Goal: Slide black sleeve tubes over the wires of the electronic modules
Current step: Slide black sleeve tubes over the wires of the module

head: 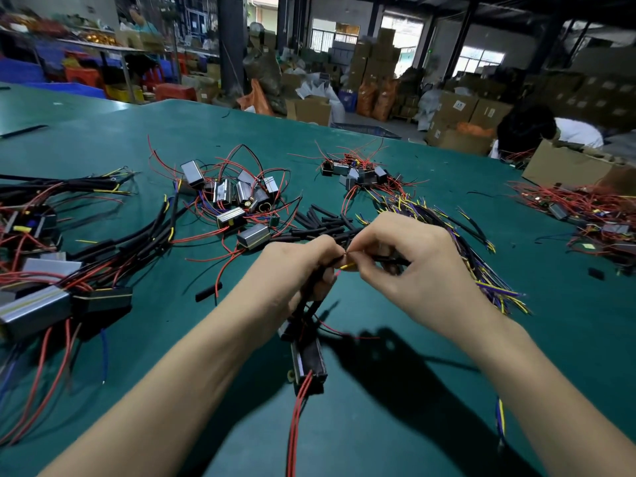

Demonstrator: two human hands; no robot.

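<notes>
My left hand [296, 270] grips a bundle of sleeved black wires that rises from a dark electronic module [308, 368] hanging below it above the green table [430, 390]. Red wires trail down from the module. My right hand [399, 259] pinches a black sleeve tube [389, 259] and the yellow wire tip [347, 266] at its mouth, fingertips touching those of the left hand. A loose pile of black sleeve tubes [323, 223] lies just beyond both hands.
Unsleeved modules with red wires [237, 201] lie in heaps at the centre and back right [358, 172]. Sleeved modules [51, 287] lie at the left. Loose yellow and purple wires [481, 263] fan out right. A cardboard box [574, 166] and a person stand at the far right.
</notes>
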